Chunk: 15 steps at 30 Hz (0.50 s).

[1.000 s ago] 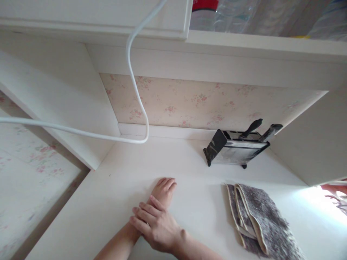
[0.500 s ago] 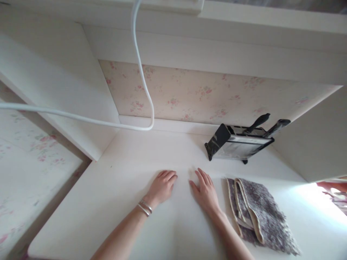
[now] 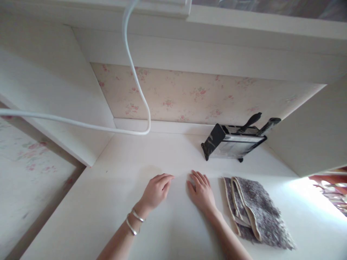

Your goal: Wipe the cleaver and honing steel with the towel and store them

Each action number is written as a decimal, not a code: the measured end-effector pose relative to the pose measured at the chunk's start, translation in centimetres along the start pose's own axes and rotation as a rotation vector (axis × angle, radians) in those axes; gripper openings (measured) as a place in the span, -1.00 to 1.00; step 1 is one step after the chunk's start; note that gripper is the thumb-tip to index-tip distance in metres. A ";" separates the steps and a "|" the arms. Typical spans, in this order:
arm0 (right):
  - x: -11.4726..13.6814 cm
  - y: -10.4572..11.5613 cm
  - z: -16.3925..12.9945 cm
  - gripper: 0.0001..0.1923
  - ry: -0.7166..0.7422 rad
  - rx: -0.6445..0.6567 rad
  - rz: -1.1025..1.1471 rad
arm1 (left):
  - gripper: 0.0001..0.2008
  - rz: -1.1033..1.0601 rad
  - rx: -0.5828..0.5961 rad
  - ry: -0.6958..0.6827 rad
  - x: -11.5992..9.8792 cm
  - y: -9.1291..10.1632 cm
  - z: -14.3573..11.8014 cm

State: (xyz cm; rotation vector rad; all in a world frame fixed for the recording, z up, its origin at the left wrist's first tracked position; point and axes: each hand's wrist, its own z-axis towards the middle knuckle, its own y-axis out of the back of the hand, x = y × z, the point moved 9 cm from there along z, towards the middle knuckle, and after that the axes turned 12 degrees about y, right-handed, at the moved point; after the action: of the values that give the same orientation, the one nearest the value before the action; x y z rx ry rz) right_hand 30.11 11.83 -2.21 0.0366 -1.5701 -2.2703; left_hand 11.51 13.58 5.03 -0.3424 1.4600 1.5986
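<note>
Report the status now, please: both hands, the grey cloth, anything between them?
Left hand and right hand flat on white desk, empty. Folded grey cloth beside right hand, untouched. Nothing between.

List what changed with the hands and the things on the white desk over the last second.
The right hand, which was clasping the left wrist a second ago, let go and moved right to lie flat on the white desk. The left hand, bangles on its wrist, went from flat to slightly lifted and curled. The folded grey fleecy cloth, the black and silver stand and the white cable stayed put.
</note>
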 end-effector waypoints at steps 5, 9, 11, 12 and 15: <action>0.1 0.2 0.1 -0.64 -0.015 0.023 0.004 | -0.78 -0.360 -0.293 0.075 -4.2 7.5 -2.3; 0.2 0.5 0.3 -0.65 -0.052 0.026 0.021 | -0.60 0.055 -0.403 -0.316 -9.6 9.4 -3.0; 0.2 0.8 0.4 -0.65 -0.068 0.026 0.045 | -0.59 0.242 -0.334 -0.431 -10.8 7.9 -2.0; 0.2 0.9 0.4 -0.66 -0.072 0.026 0.069 | -0.60 0.293 -0.298 -0.455 -10.9 7.2 -1.3; -0.9 1.4 0.5 -0.68 -0.106 0.029 0.251 | -0.66 0.329 -0.184 -0.468 -10.6 4.7 0.9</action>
State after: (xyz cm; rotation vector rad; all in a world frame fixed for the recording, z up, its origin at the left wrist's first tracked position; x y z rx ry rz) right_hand 31.20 12.12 -0.97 -0.2624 -1.5624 -2.0837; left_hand 14.03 10.43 15.98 0.1753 1.0462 1.9226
